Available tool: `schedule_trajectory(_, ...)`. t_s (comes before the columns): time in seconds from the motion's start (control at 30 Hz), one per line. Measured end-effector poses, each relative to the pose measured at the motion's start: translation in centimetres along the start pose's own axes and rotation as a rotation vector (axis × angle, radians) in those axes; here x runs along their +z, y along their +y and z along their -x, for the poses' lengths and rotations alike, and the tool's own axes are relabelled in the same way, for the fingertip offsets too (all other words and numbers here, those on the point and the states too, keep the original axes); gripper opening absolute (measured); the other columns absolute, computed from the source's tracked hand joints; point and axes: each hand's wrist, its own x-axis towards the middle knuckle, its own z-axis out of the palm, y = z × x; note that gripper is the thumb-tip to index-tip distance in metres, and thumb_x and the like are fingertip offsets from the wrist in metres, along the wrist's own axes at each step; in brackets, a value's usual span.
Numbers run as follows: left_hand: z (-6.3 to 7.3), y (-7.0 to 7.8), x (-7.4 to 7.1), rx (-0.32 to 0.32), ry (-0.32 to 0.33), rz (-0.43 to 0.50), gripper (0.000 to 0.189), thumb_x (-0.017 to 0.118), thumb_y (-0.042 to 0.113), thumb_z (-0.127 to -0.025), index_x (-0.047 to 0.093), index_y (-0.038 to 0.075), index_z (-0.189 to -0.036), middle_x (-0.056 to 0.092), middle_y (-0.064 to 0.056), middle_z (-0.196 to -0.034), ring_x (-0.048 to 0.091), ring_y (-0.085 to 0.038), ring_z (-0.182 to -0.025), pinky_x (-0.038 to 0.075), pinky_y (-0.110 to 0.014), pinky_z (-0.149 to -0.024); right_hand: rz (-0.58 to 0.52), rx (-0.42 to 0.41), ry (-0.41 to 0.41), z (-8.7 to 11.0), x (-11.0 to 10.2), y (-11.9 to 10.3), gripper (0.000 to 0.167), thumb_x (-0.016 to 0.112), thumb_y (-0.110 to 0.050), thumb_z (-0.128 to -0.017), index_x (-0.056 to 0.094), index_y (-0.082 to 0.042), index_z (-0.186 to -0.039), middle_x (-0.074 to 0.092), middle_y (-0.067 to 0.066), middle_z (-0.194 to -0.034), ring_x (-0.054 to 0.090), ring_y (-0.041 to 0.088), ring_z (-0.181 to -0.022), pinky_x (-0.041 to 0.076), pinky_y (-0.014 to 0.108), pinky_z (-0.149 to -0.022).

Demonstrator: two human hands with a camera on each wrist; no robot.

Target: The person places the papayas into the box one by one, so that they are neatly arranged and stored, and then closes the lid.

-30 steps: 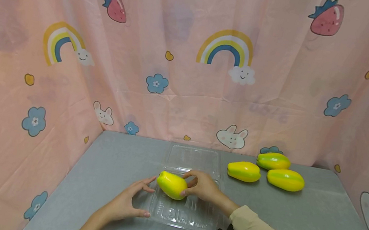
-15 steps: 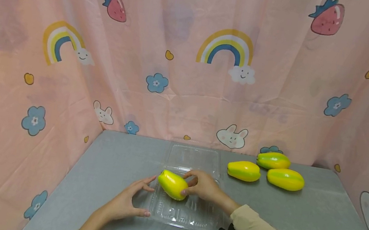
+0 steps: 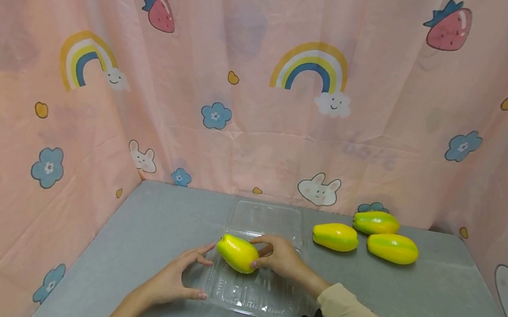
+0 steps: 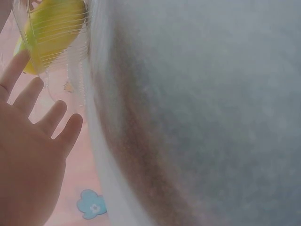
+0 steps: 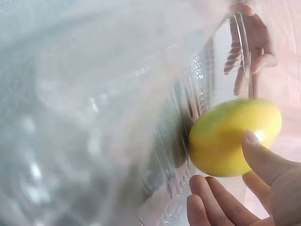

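A yellow-green papaya lies over the left side of a clear plastic clamshell box, whose lid is folded back. My right hand pinches its right end; in the right wrist view the thumb presses on the papaya and the other fingers spread beneath. At the box's left edge, my left hand is held with thumb and fingers apart, holding nothing. The left wrist view shows this hand with fingers extended beside the box wall and the papaya behind the ribbed plastic.
Several things stand at the back right of the grey table: one papaya nearer the box, another papaya against the curtain and a third papaya in front of it. A pink patterned curtain encloses the back and sides.
The papaya's stem end has risen very slightly within the right hand's pinch. Both hands stay almost where they were.
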Motion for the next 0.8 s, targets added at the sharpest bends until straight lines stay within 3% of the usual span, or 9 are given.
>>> schedule_trajectory(0.3, 0.0, 0.0, 0.0, 0.005, 0.001, 0.003, 0.065, 0.088, 0.040, -0.070, 0.059, 0.021, -0.125, 0.028, 0.004, -0.165, 0.025, -0.029, -0.153, 0.026, -0.064, -0.119, -0.007, 0.037, -0.026, 0.2, -0.5, -0.1, 0.054, 0.085, -0.022, -0.077, 0.066, -0.018, -0.127, 0.067, 0.015, -0.128, 0.071, 0.027, -0.103, 0.061, 0.040, -0.081)
schedule_trajectory(0.6, 0.0, -0.2, 0.0, 0.011, 0.004, 0.004, 0.063, 0.088, 0.042, -0.069, 0.059, 0.025, -0.123, 0.029, 0.004, -0.165, 0.025, -0.029, -0.153, 0.026, -0.064, -0.119, -0.008, 0.036, -0.055, 0.6, -1.7, 0.3, 0.054, 0.083, -0.027, -0.079, 0.065, -0.016, -0.129, 0.074, 0.012, -0.111, 0.070, 0.023, -0.098, 0.061, 0.040, -0.082)
schedule_trajectory(0.8, 0.0, -0.2, 0.0, 0.014, 0.005, 0.007, 0.064, 0.088, 0.043, -0.069, 0.059, 0.025, -0.124, 0.029, 0.003, -0.165, 0.024, -0.030, -0.153, 0.025, -0.064, -0.119, -0.009, 0.003, -0.052, 1.1, -3.1, 0.2, 0.051, 0.082, -0.024, -0.081, 0.066, -0.010, -0.127, 0.075, 0.014, -0.104, 0.069, 0.019, -0.090, 0.060, 0.034, -0.073)
